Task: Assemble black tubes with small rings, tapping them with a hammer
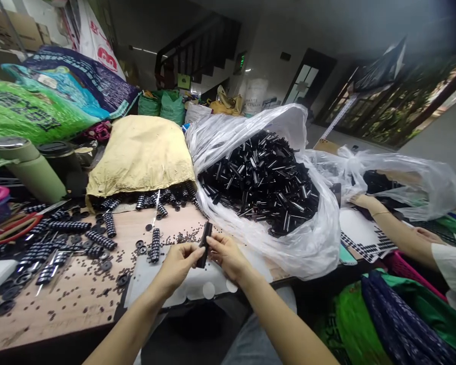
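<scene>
So, progress check: I'd guess there's a long way to go, since the open plastic bag (311, 256) is heaped with loose plain black pieces (262, 187). Left of that bag there's a fair batch of banded cylinders (101, 240) that look further along to me, with more poking out under the yellow sack (144, 152) right beside the bag. The piece in hand, a dark tube (204, 245) just in front of the bag's left side, shows no banding I can see, so I'd call it early days for that one. Left hand (180, 259) and right hand (227, 253) are both pinching it.

Hard to make out: the fingers cover part of the tube, the tiny dark rings (99, 284) left of the bag are too small to read, and right of it a co-worker's hand (363, 202) is partly hidden by plastic.
</scene>
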`<state>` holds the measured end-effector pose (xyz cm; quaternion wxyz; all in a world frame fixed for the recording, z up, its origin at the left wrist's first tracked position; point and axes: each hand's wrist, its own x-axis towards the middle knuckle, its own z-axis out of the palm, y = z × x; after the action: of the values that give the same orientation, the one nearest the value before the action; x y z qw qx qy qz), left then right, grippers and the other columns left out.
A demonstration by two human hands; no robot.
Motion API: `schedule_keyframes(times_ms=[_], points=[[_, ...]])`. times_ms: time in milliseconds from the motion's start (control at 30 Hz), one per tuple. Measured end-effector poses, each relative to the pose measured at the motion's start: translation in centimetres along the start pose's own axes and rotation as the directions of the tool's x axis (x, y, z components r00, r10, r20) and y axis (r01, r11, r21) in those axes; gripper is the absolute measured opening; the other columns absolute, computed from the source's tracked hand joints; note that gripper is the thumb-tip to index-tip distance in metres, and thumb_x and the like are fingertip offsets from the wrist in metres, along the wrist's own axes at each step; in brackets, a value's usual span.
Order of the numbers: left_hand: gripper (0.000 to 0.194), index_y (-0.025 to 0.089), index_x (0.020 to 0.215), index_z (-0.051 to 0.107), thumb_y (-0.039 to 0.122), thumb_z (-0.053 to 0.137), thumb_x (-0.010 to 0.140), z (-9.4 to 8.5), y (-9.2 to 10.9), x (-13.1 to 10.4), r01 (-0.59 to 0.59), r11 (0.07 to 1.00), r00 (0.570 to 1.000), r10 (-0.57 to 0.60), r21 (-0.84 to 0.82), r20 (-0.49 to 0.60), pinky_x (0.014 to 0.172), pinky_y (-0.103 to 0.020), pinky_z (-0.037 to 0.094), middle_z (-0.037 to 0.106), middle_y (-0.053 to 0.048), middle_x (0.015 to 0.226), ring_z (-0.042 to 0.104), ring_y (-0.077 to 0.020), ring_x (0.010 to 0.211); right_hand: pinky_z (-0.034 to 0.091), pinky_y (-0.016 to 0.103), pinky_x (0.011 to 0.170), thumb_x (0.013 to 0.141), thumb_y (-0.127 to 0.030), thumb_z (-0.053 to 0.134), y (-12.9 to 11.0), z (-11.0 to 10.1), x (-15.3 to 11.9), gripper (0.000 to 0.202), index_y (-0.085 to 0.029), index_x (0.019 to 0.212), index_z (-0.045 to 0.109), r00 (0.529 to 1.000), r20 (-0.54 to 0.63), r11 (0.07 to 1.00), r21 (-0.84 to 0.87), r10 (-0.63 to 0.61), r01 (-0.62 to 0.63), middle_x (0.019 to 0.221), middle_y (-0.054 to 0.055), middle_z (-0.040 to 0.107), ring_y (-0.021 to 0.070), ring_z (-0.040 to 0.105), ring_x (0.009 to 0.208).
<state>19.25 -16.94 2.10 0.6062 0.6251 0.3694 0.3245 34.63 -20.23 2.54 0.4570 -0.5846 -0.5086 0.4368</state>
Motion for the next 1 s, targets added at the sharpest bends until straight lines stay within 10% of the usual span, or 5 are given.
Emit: schedule_keyframes(times_ms=[167, 333, 533, 667, 1000], points=[[0.033, 0.014, 0.05, 0.051, 0.04, 0.059, 0.069, 0.5, -0.5, -2.7, 0.102, 0.991, 0.99, -0.11, -0.091, -0.087, 0.046, -0.02, 0.032, 0.044, 0.003, 0.046, 0.039, -0.0083, 0.045, 0.027, 0.042, 0.101, 0.042, -0.049, 0.076, -0.7, 1.3, -2.8, 0.108, -0.022, 0.133, 0.024, 0.949, 0.193, 0.864, -0.398, -0.249, 0.307, 0.137, 0.012, 0.028, 0.0271, 0.027, 0.124], [0.032, 0.015, 0.059, 0.056, 0.036, 0.043, 0.08, -1.1, -1.9, -4.3, 0.036, 0.969, 0.995, -0.013, 0.244, -0.096, 0.054, -0.025, 0.042, 0.053, -0.002, 0.055, 0.05, -0.0137, 0.054, 0.027, 0.04, 0.102, 0.046, -0.043, 0.075, 0.2, 2.4, -3.5, 0.097, -0.019, 0.129, 0.03, 0.945, 0.291, 0.786, -0.544, -0.151, 0.294, 0.133, 0.012, 0.029, 0.0268, 0.026, 0.125], [0.046, 0.028, 0.115, 0.053, 0.007, 0.038, 0.077, -7.9, -4.5, -2.5, -0.134, 0.376, 0.953, 0.304, 0.917, 0.014, 0.095, -0.049, 0.029, 0.039, -0.01, 0.131, 0.032, -0.0272, 0.122, 0.031, 0.039, 0.099, 0.041, -0.044, 0.076, 2.0, 4.4, -3.8, 0.089, -0.019, 0.119, 0.042, 0.973, 0.207, 0.752, -0.624, -0.1, 0.21, 0.127, 0.011, 0.032, 0.0279, 0.034, 0.119], [0.036, 0.027, 0.11, 0.054, 0.013, 0.039, 0.081, -9.7, -5.3, -0.5, -0.286, 0.274, 0.945, 0.242, 0.918, 0.221, 0.1, -0.049, 0.023, 0.031, -0.006, 0.138, 0.02, -0.0251, 0.129, 0.031, 0.04, 0.099, 0.042, -0.046, 0.076, 2.5, 5.4, -4.0, 0.089, -0.017, 0.119, 0.043, 0.975, 0.181, 0.717, -0.662, -0.127, 0.217, 0.129, 0.014, 0.032, 0.029, 0.033, 0.12], [0.043, 0.019, 0.121, 0.038, 0.043, 0.035, 0.085, -5.6, -1.9, -1.8, -0.049, 0.998, 0.957, 0.058, 0.038, -0.286, 0.045, -0.021, 0.041, 0.048, 0.002, 0.068, 0.047, -0.0093, 0.052, 0.023, 0.048, 0.101, 0.047, -0.035, 0.076, 3.7, 6.1, -5.7, 0.091, -0.024, 0.128, 0.036, 0.981, 0.187, 0.57, -0.8, -0.056, 0.186, 0.138, 0.013, 0.027, 0.0337, 0.028, 0.123]])
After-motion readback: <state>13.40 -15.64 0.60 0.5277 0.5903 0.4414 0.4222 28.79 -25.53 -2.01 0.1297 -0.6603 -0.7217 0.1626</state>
